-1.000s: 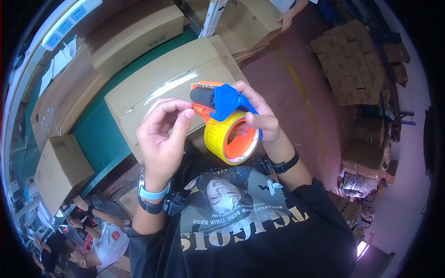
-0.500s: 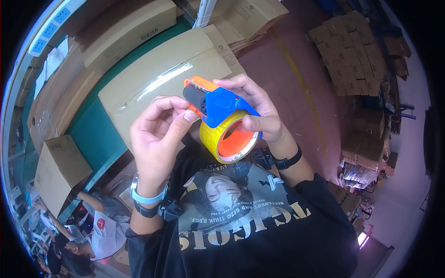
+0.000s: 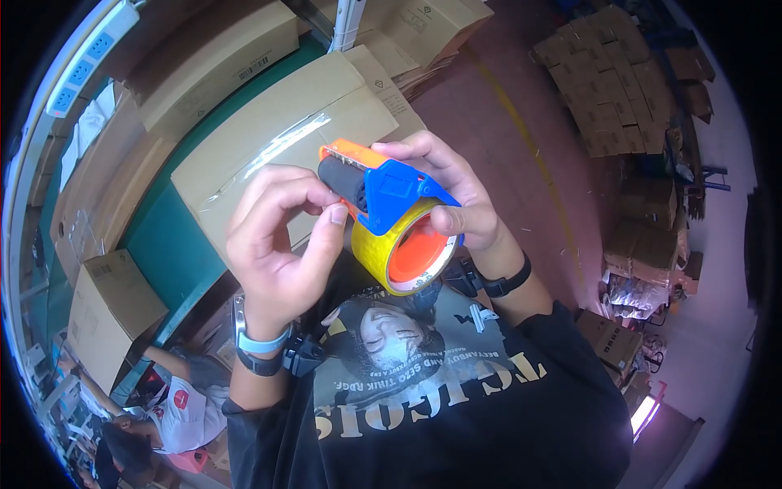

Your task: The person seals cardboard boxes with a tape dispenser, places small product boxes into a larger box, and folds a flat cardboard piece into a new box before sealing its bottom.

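A blue and orange tape dispenser (image 3: 397, 189) is up in front of my chest, its black roller (image 3: 342, 178) turned toward my left. A roll of yellowish packing tape (image 3: 376, 254) sits on its orange hub. My right hand (image 3: 476, 216) grips the dispenser from the right, fingers over the top and thumb on the side near the roll. At the orange edge beside the roller, my left hand (image 3: 281, 236) is closed, thumb and forefinger pinched together. Whatever lies between those fingertips is too small to make out.
Beyond my hands a large flat carton (image 3: 220, 155), with a shiny tape strip across it, lies on a green-topped table (image 3: 159, 220). Another carton (image 3: 114, 293) stands at the left. Stacked cardboard (image 3: 611, 90) is at the far right; a co-worker (image 3: 183, 411) is at lower left.
My left forefinger has curled in more, and the left hand has turned slightly at the roller. The dispenser has tilted a little in my right hand, which keeps its grip.
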A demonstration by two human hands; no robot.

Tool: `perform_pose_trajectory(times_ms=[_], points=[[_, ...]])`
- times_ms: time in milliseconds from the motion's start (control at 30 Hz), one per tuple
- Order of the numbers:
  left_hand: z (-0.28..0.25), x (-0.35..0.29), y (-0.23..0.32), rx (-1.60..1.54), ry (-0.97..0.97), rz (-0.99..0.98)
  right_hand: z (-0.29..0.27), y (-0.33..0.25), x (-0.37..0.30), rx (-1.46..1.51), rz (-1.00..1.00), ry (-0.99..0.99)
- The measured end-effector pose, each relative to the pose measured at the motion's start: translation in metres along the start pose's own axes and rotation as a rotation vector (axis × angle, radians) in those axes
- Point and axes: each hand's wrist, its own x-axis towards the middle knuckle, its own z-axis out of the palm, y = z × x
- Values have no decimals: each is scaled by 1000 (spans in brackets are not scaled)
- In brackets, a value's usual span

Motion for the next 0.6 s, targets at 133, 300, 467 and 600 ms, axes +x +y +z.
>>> perform_pose_trajectory(times_ms=[133,300,467,600], points=[[9,-4,-2,175,125,237,7,-3,0,5,-14,24],[11,-6,8,299,177,353,13,-6,0,13,-6,25],[3,-1,9,387,81,467,14,-3,-2,62,14,7],[2,2,3,410,46,534,8,4,-1,138,27,-41]])
